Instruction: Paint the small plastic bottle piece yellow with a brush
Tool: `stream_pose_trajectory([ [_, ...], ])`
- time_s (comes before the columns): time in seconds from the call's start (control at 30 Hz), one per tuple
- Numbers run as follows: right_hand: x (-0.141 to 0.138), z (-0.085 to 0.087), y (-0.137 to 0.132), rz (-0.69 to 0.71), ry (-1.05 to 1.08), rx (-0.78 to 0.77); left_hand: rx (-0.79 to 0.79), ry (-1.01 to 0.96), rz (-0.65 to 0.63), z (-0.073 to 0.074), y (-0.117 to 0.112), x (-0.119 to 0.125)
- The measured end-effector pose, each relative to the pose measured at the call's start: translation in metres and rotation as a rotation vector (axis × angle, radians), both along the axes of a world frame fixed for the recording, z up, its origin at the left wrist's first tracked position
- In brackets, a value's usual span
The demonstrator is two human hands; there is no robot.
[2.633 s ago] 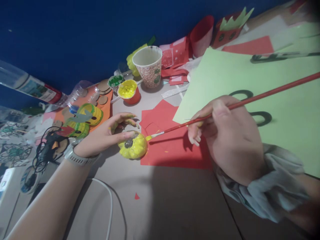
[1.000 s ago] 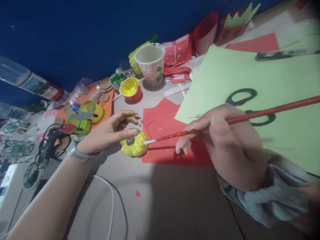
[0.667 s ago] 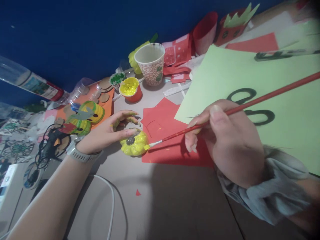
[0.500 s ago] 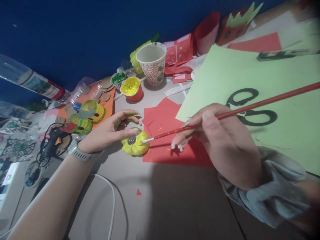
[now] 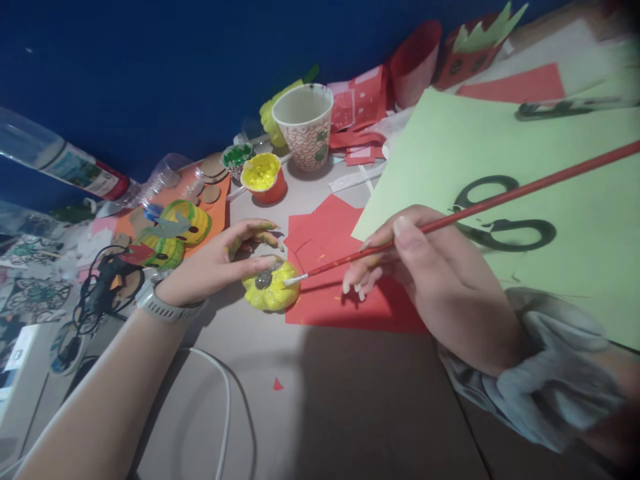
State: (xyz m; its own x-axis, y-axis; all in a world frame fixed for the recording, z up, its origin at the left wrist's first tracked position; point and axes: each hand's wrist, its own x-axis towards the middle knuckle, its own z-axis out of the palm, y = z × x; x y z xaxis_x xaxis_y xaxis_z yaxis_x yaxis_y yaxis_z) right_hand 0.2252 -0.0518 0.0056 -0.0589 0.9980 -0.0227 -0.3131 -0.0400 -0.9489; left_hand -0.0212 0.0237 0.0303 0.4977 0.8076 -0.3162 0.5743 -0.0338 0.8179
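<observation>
A small yellow-painted pumpkin (image 5: 277, 293) with a dark round spot on top rests on the table, touching the edge of red paper (image 5: 325, 233). Steadying it, my left hand (image 5: 235, 257) has its thumb on the top and its paint-stained fingers curved behind. My right hand (image 5: 440, 287) is closed in a pen-like grip around a red-handled paintbrush (image 5: 480, 207). The pale bristles touch the pumpkin's right side. Yellow paint fills a small red cup (image 5: 270, 190) just beyond, beside a small cup of green paint (image 5: 237, 157).
Behind stands a patterned paper cup (image 5: 307, 137). Black-handled scissors (image 5: 520, 233) lie on light green paper (image 5: 430, 153) at the right. To the left are painted yellow-green crafts (image 5: 187, 223), a plastic bottle (image 5: 75, 167) and black cables (image 5: 95, 293). A white cable (image 5: 226, 393) curves across the near table.
The right hand has shifted slightly, and the brush handle slants more steeply upward. The bristles stay on the pumpkin's right side; the left hand and pumpkin look unmoved.
</observation>
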Motion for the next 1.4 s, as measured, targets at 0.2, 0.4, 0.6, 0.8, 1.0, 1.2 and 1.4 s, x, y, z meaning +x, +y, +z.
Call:
stream_pose_trajectory([
  [0.2, 0.005, -0.002, 0.000, -0.145, 0.010, 0.067, -0.047, -0.059, -0.012, -0.001, 0.003, -0.006],
  [0.4, 0.004, 0.002, 0.000, -0.133, 0.114, 0.093, -0.111, -0.089, -0.050, -0.001, 0.004, -0.008],
  [0.6, -0.002, -0.002, -0.006, -0.078, 0.087, 0.173, -0.043, -0.024, -0.055, 0.003, 0.001, 0.001],
  [0.8, -0.001, 0.002, -0.013, -0.114, -0.154, 0.319, -0.013, -0.016, -0.090, 0.002, 0.003, 0.001],
  [1.0, -0.002, 0.024, -0.012, -0.267, -0.219, 0.295, -0.012, -0.040, -0.096, 0.001, 0.002, -0.001],
  [1.2, -0.002, 0.024, -0.015, -0.035, -0.563, 0.500, 0.002, -0.029, -0.114, -0.001, 0.003, -0.003],
  [1.4, 0.015, 0.046, -0.013, -0.181, -0.870, 0.566, 0.031, -0.016, -0.127, -0.001, 0.003, -0.004],
])
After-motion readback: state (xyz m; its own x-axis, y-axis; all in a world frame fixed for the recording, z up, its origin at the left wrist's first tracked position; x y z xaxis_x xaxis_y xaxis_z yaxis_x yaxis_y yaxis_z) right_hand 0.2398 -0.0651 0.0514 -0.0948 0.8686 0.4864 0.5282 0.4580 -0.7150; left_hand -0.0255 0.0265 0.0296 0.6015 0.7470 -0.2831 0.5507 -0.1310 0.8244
